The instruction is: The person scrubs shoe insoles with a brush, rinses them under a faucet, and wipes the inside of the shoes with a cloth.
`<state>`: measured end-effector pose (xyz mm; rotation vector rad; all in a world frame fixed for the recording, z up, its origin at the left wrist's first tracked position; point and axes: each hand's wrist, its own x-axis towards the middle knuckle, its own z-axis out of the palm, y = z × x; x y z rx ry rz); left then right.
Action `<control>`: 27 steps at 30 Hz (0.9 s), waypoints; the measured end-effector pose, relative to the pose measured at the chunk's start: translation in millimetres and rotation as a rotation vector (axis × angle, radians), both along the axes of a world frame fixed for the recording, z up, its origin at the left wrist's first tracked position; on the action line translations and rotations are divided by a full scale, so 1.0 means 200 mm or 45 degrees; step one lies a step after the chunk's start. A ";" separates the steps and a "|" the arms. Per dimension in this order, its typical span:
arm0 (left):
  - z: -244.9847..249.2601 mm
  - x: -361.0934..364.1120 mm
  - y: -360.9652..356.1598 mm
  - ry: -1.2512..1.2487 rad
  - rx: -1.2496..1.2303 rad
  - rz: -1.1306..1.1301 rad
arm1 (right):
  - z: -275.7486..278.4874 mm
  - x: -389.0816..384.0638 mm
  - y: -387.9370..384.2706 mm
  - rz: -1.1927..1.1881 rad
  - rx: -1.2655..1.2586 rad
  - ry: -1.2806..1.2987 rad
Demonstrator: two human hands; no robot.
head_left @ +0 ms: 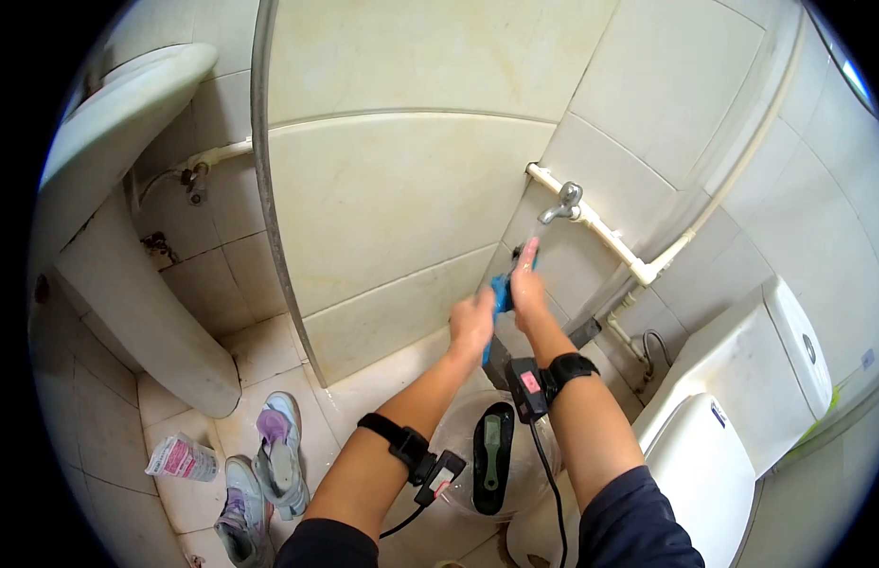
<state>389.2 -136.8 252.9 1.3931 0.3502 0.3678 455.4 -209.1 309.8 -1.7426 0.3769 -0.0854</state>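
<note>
Below the metal tap point(564, 202), water runs down onto my hands and a blue and dark soft piece point(501, 295), whose kind is blurred and mostly hidden. My left hand point(471, 325) is closed on its left side. On its right side, my right hand point(526, 290) grips it with fingers pointing up toward the spout. Under my forearms is a clear plastic basin point(447, 431) on the floor. In it lies a black insole point(484, 486), with a green-handled brush point(492, 454) resting on top.
A pair of grey-and-purple shoes point(280, 454) and a white-and-pink packet point(186, 458) are on the tiled floor at left. The toilet point(709, 464) stands close on the right. A partition wall point(401, 208) rises ahead, with a pedestal sink point(146, 284) beyond its left edge.
</note>
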 end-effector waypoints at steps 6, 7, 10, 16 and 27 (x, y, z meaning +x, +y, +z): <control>0.19 0.23 0.05 -0.119 -0.054 0.259 | -0.05 -0.19 0.05 0.496 0.503 0.148; 0.19 0.28 0.06 -0.083 0.057 0.261 | -0.05 -0.18 0.07 0.493 0.749 0.101; 0.24 0.30 0.03 0.040 0.194 0.138 | -0.02 -0.17 0.05 0.523 0.955 -0.053; 0.40 0.15 0.11 0.143 0.992 -0.116 | 0.10 -0.20 0.02 0.500 1.402 0.197; 0.20 0.21 0.20 -0.261 1.339 0.067 | 0.07 -0.09 0.17 0.555 1.073 0.192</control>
